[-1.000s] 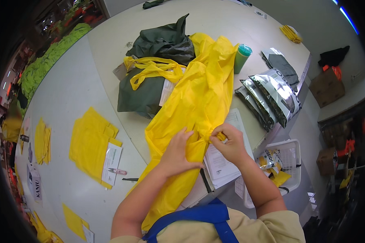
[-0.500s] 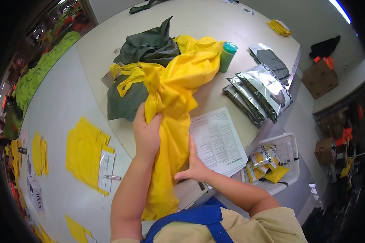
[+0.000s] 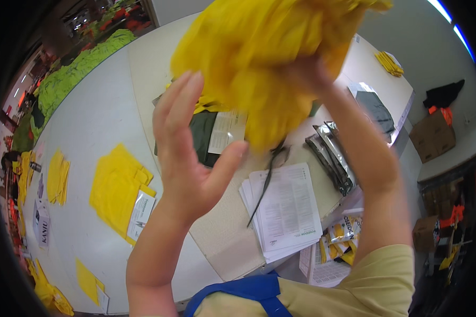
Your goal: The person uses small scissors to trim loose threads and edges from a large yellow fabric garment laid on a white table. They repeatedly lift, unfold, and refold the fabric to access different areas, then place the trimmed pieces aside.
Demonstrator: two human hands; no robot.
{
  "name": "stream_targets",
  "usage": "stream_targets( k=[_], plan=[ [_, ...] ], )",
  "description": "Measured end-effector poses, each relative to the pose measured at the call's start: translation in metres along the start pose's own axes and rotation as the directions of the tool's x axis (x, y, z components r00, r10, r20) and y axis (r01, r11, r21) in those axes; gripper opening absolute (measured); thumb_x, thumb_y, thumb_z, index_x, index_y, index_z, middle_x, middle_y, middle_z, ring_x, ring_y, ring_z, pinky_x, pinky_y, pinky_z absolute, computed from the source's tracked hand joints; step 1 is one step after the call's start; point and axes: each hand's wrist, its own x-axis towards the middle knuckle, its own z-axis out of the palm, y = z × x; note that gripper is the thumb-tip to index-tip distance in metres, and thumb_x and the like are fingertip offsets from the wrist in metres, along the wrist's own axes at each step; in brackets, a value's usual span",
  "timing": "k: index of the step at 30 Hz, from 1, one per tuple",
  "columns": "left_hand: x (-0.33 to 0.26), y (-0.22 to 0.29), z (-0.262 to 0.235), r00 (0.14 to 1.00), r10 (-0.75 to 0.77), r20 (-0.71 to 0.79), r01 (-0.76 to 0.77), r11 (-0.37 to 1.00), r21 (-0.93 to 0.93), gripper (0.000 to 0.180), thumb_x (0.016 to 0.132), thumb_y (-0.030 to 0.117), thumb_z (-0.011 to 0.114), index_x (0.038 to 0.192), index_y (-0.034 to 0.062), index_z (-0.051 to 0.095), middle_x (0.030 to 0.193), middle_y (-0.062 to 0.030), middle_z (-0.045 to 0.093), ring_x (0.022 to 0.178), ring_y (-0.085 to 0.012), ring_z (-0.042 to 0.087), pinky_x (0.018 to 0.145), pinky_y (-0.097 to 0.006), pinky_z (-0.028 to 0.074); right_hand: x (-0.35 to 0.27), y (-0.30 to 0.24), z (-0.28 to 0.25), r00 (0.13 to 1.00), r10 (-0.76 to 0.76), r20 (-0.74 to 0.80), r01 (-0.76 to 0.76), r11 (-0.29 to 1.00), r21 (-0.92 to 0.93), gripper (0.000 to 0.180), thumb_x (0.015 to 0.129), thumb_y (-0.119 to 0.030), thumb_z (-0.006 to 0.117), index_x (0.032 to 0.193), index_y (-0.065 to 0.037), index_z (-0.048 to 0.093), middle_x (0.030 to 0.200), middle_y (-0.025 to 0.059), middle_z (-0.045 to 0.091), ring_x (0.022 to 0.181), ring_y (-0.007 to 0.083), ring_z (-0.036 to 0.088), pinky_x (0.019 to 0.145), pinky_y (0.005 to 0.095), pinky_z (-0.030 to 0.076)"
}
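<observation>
A bunched yellow garment (image 3: 259, 58) of shiny cloth is lifted high over the table's far part, smeared by motion. My right hand (image 3: 308, 76) has hold of it on its right side, though its fingers are partly lost in blur and cloth. My left hand (image 3: 188, 153) is raised just left of the garment, fingers stretched and thumb apart, with nothing in it. Below the garment lie a dark green folded garment (image 3: 201, 134) and a printed card (image 3: 228, 132). A thin dark cord (image 3: 263, 199) trails down onto a stack of printed sheets (image 3: 288, 211).
Folded yellow pieces (image 3: 116, 187) with a card lie on the left table. Silvery packed bags (image 3: 330, 158) and a dark green folded piece (image 3: 374, 113) are at the right edge. A white basket (image 3: 322, 274) holding yellow packs stands below; cardboard boxes (image 3: 432, 134) are further right.
The yellow garment has gone up and away from my body, in my right hand. My left hand has let go of it and opened. The view has shifted slightly.
</observation>
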Motion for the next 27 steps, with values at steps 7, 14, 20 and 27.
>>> stream_targets(
  k=[7,14,20,27],
  plan=[
    [-0.079,-0.014,-0.003,0.909,-0.392,0.143,0.394,0.919,0.012,0.064,0.072,0.004,0.065,0.13,0.0084,0.037,0.136,-0.0168,0.032,0.118,-0.0285,0.041,0.088,-0.033,0.042,0.163,0.016,-0.18,0.983,0.156,-0.097,-0.134,0.248,-0.959,0.05,0.08,-0.035,0.063,0.119,-0.005,0.054,0.118,0.0175,0.057,0.109,0.0282,0.055,0.093,0.0403,0.042],
    [-0.158,-0.016,-0.036,0.694,-0.693,0.195,0.694,0.716,0.076,0.061,0.074,0.003,0.061,0.13,0.0079,0.038,0.136,-0.0119,0.034,0.108,-0.0222,0.048,0.084,-0.031,0.044,0.065,0.156,-0.139,0.908,0.397,0.132,-0.02,0.357,-0.934,0.036,0.083,-0.033,0.056,0.105,-0.005,0.064,0.11,0.0167,0.061,0.102,0.033,0.058,0.088,0.039,0.045],
    [-0.154,0.034,-0.092,0.817,-0.52,0.25,0.576,0.752,-0.32,0.031,0.082,0.022,0.067,0.103,0.0,0.061,0.102,-0.0139,0.063,0.093,-0.0275,0.059,0.082,-0.035,0.046,-0.1,0.111,-0.003,0.808,0.502,0.31,-0.199,0.726,-0.658,0.034,0.083,-0.021,0.059,0.112,-0.004,0.06,0.097,0.0165,0.065,0.09,0.0281,0.063,0.078,0.0344,0.048],
    [-0.145,0.105,-0.174,1.0,0.001,-0.027,-0.027,0.227,-0.974,0.038,0.081,0.039,0.066,0.094,0.0044,0.06,0.093,-0.0074,0.06,0.086,-0.025,0.057,0.076,-0.034,0.044,-0.247,-0.003,0.077,0.543,0.675,0.5,-0.58,0.732,-0.358,0.028,0.09,-0.015,0.056,0.115,-0.002,0.058,0.096,0.007,0.065,0.079,0.0123,0.062,0.07,0.024,0.046]
  ],
)
